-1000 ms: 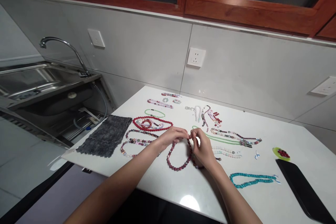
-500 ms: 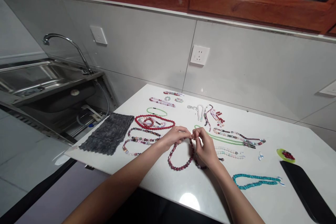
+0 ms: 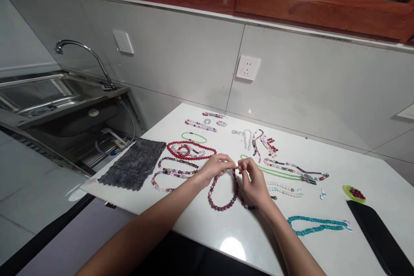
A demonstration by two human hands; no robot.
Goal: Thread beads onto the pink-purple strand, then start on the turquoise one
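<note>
A loop of dark red beads point(image 3: 221, 208) hangs or lies below my hands, its two ends meeting at my fingertips. My left hand point(image 3: 218, 169) is closed, thumb and fingers pinching the top of this bead string. Close beside it, my right hand point(image 3: 252, 179) pinches at the same spot, fingers curled; the thin cord itself is too small to make out. Behind my right wrist lies a dark bead strand point(image 3: 248, 205), partly hidden. Left of my left hand are multicoloured bead strands point(image 3: 177, 171) and a bright red bead necklace point(image 3: 190, 142).
On the white table point(image 3: 200, 228) lie a dark grey cloth point(image 3: 132, 166), green bead strands point(image 3: 281, 172), a turquoise bead string point(image 3: 318, 225), a small yellow-green dish point(image 3: 349, 190) with red beads and a black phone-like slab point(image 3: 378, 237). A steel sink point(image 3: 54, 90) stands at left.
Both hands stay together at the top of the dark red bead loop, with only slight finger movement. The whole view has shifted a little.
</note>
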